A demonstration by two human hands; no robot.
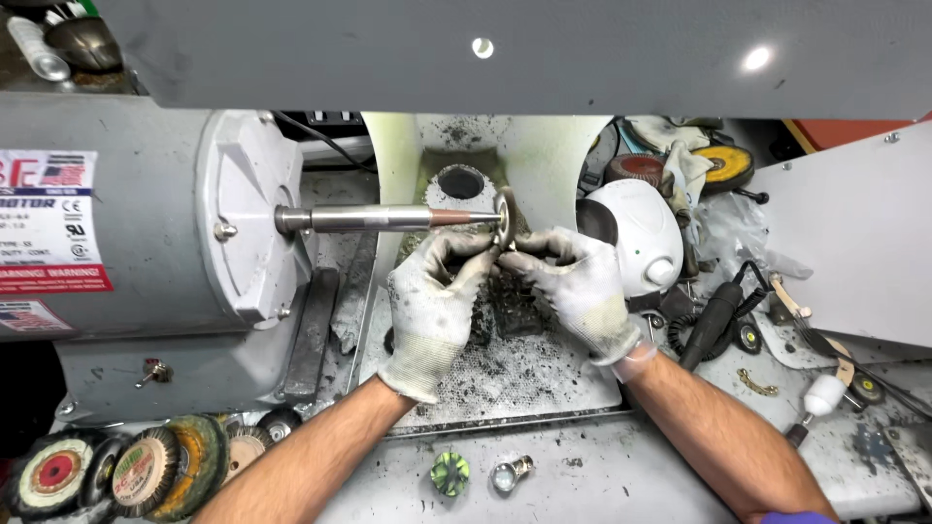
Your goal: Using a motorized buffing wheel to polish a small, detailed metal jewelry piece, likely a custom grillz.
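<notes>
A small ring-shaped metal piece (504, 217), half hidden by gloved fingers, is pinched by left hand (434, 303) and right hand (575, 281) at the spindle (388, 218) tip; spindle axis runs left-right.

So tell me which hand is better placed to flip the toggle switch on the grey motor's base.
Left hand, probably: the toggle switch on the grey motor lies on its side; the right hand is farther away.
</notes>
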